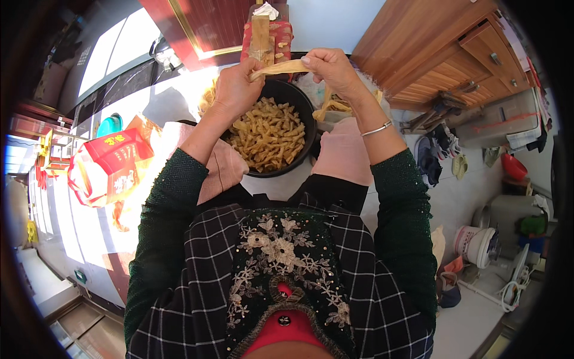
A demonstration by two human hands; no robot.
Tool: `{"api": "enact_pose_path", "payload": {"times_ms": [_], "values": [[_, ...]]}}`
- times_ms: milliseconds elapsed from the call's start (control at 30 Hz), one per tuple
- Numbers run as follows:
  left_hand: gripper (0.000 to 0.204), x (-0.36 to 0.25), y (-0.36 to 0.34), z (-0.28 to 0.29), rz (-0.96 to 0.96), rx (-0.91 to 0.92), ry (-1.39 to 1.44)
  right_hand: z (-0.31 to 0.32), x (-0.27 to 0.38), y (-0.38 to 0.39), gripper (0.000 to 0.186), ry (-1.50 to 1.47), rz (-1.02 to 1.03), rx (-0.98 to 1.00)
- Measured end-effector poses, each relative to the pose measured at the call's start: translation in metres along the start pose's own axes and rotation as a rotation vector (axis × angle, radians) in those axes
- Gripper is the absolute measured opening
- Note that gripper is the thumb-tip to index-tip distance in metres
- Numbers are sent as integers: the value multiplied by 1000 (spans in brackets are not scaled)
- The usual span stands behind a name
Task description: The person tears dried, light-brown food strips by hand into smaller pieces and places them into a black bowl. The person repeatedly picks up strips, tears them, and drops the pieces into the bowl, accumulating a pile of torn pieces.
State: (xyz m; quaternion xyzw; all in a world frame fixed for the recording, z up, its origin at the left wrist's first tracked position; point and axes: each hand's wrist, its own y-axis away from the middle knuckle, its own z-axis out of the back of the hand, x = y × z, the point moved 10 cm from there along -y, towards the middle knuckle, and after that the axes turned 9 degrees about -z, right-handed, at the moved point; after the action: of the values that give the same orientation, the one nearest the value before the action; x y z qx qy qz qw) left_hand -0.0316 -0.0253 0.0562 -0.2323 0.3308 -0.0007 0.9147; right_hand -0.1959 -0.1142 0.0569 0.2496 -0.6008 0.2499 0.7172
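A long, pale yellow, limp strip stretches between my two hands; I cannot tell what it is. My left hand grips one end of it, and the fingers of my right hand pinch the other. Below them a round black pot stands between my knees. Many short yellow-brown pieces fill it, their kind not plain. More yellow strips lie in a pale bag beneath my right wrist, and others show beyond my left forearm.
A wooden block stands upright on a red-covered stool beyond the pot. Pink cloths cover my knees. On the left sits a red bag; on the right are a wooden cabinet, shoes and a white bucket.
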Motion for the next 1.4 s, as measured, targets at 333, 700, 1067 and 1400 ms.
{"api": "enact_pose_path", "payload": {"times_ms": [333,700,1067,1400], "values": [[15,18,14,-39,-26,205,-200,109,-33,6,22,1028,7,-455],[57,33,-6,-33,54,92,-34,-51,-62,-20,42,-236,-335,479],[102,154,148,-211,462,959,-417,38,10,-69,30,-874,185,496],[79,128,75,-237,221,532,-143,23,-44,-101,15,-971,78,362]]}}
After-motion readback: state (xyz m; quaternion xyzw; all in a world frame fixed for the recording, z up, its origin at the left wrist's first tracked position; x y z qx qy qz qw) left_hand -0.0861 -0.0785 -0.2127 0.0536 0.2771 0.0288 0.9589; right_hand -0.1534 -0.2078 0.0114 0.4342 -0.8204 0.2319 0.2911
